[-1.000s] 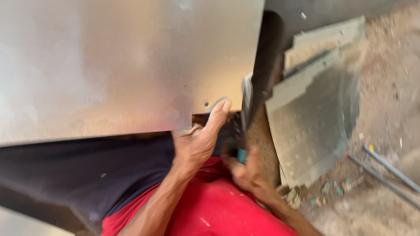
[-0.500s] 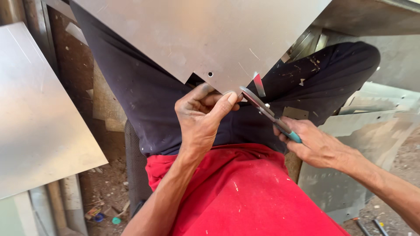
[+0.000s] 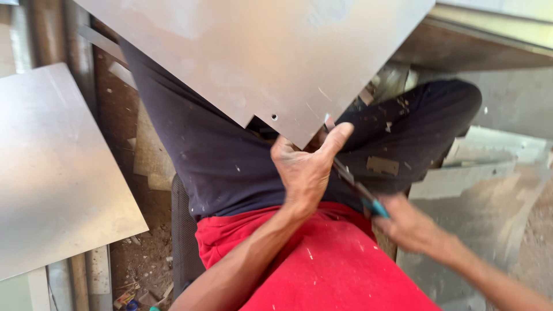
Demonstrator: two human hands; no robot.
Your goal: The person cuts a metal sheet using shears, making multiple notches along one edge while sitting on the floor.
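Metal sheet (image 3: pixel 259 57) — my left hand (image 3: pixel 305 167) pinches its corner to steady it on my lap; right hand (image 3: pixel 412 227) closed around snips (image 3: pixel 357 190).

Bright daylight; soft glare washes the tilted metal sheet (image 3: pixel 259 52) at far centre. The right hand (image 3: pixel 412 227), near right, is motion-blurred. The dark trousers (image 3: pixel 224 167) lie in shade.
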